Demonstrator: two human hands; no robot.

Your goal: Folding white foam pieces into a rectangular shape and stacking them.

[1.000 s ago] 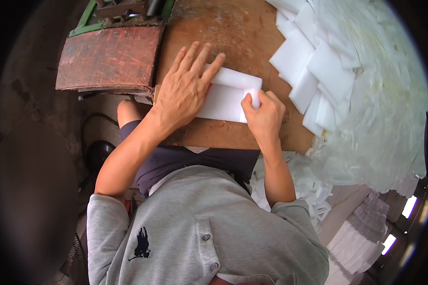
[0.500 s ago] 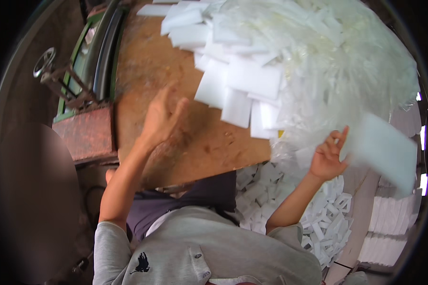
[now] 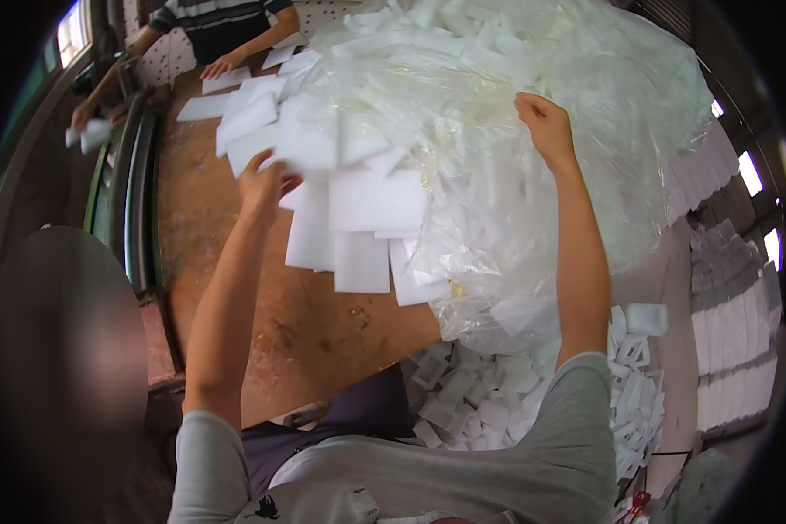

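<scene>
My left hand point(image 3: 266, 188) is over the left edge of a heap of white foam pieces, thumb and fingers closed on a blurred white foam sheet point(image 3: 310, 140). Several flat foam sheets point(image 3: 375, 201) overlap just beside it on the brown tabletop point(image 3: 210, 262). My right hand point(image 3: 548, 131) is stretched far forward over clear plastic film point(image 3: 498, 218) that covers much of the heap. Its fingers are curled in; whether they pinch the film or a foam piece cannot be made out.
Across the table's far left, another person's hand point(image 3: 224, 63) rests by a foam sheet; their other hand holds small white pieces point(image 3: 92, 135). A roller machine point(image 3: 135, 192) borders the table's left side. Foam offcuts point(image 3: 489, 402) lie heaped below, with white stacks point(image 3: 734, 349) at right.
My right hand has swung forward over the film, away from the white sheet in the air at right. My left hand has moved up to the foam sheets and closed. The other person has come into view.
</scene>
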